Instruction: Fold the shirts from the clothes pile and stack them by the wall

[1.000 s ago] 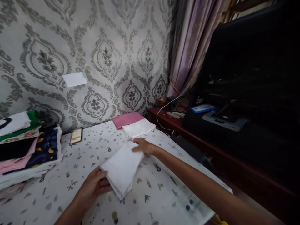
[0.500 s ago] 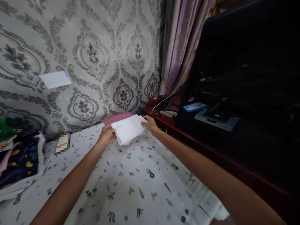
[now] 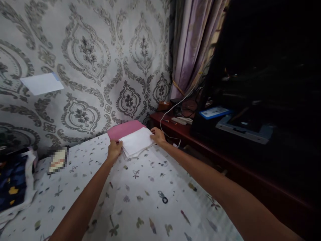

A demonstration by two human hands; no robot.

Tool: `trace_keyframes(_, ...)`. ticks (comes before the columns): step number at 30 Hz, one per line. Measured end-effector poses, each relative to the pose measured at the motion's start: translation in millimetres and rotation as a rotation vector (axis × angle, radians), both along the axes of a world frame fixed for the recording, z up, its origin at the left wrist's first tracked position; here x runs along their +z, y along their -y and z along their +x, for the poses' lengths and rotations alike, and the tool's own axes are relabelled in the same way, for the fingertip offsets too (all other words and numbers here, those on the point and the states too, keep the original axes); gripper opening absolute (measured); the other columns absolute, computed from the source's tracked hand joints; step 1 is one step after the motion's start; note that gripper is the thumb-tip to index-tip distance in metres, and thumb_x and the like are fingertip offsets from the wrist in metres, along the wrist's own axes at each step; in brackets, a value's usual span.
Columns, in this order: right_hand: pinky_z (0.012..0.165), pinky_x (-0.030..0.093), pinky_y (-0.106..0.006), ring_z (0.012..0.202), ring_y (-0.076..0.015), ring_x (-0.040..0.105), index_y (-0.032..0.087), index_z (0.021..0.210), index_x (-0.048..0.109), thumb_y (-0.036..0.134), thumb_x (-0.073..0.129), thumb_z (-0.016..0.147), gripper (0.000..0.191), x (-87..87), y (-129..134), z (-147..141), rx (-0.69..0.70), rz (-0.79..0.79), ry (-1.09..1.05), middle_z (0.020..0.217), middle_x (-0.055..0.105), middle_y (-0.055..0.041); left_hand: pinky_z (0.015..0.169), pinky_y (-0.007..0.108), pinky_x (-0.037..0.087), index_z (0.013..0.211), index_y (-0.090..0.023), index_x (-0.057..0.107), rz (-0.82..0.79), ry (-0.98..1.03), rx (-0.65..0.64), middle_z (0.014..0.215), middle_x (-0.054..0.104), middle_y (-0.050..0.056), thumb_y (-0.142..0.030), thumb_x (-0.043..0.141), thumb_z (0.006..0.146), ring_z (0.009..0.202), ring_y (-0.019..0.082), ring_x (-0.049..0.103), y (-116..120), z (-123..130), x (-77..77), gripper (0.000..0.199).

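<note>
A folded white cloth (image 3: pixel 136 142) lies at the far end of the patterned bed sheet (image 3: pixel 140 187), its front edge showing several layers. My left hand (image 3: pixel 115 149) pinches its left edge between thumb and fingers. At the opposite side, my right hand (image 3: pixel 157 136) has its fingers closed on the right edge. Behind the white cloth, and partly covered by it, is a flat pink folded piece (image 3: pixel 125 130) near the wall. Both arms reach forward over the sheet.
Folded dark blue patterned fabric (image 3: pixel 15 182) lies at the left. A blurred-out small item (image 3: pixel 58 160) sits near the wall. Along the right runs a dark red wooden ledge (image 3: pixel 173 125) with a white cable (image 3: pixel 175 105); beyond it stands a large black screen (image 3: pixel 263 67).
Both hands have lowered the white cloth onto the bed, against the pink piece. More of the pink piece shows at its left. The camera view has shifted slightly to the right.
</note>
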State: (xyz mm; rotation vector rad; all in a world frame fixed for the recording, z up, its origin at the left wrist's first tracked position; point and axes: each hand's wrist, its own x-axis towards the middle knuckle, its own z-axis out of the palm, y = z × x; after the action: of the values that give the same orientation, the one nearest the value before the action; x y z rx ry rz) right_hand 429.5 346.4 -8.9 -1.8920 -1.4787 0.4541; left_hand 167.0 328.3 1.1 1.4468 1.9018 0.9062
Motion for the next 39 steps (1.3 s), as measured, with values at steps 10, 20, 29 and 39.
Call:
trace_keyframes(10, 0.069, 0.044, -0.029, 0.096, -0.0269, 0.064, 0.019, 0.084, 0.065, 0.027, 0.071, 0.067, 0.019, 7.2, -15.8, -6.8, -0.016, -0.139, 0.1, 0.1, 0.069, -0.0103, 0.036, 0.021, 0.025, 0.075, -0.015, 0.059, -0.128, 0.151, -0.086, 0.044, 0.05, -0.003, -0.023, 0.066, 0.078, 0.037, 0.012, 0.046, 1.6, 14.3, 6.0, 0.011)
trace_keyframes(20, 0.065, 0.04, -0.026, 0.083, -0.0202, 0.059, 0.021, 0.087, 0.061, 0.025, 0.064, 0.069, 0.019, 15.1, -16.3, 16.2, -0.07, -0.024, 0.028, 0.088, 0.065, -0.0038, 0.04, 0.018, 0.029, 0.105, -0.016, 0.055, -0.051, 0.414, -0.101, 0.052, 0.049, -0.009, -0.026, 0.07, 0.077, 0.037, 0.007, 0.043, -11.8, 39.4, -3.2, 0.033)
trace_keyframes(29, 0.05, 0.034, -0.024, 0.057, -0.0131, 0.048, 0.022, 0.059, 0.052, 0.036, 0.07, 0.066, 0.024, -9.7, -18.9, 26.7, 0.018, -0.102, -0.16, 0.055, 0.047, 0.0044, 0.049, 0.022, 0.042, 0.103, -0.016, 0.059, -0.043, 0.418, -0.059, 0.065, 0.063, -0.001, -0.024, 0.072, 0.072, 0.055, 0.015, 0.06, -15.3, 25.2, -11.5, 0.035)
trace_keyframes(39, 0.053, 0.034, -0.023, 0.064, -0.0142, 0.053, 0.021, 0.064, 0.058, 0.029, 0.067, 0.063, 0.013, 5.2, -26.9, 34.3, -0.074, 0.051, -0.039, 0.062, 0.055, 0.0039, 0.059, 0.026, 0.054, 0.112, -0.017, 0.049, -0.045, 0.557, -0.077, 0.088, 0.068, 0.004, -0.022, 0.068, 0.079, 0.069, 0.016, 0.068, -12.3, 50.4, -7.8, 0.039)
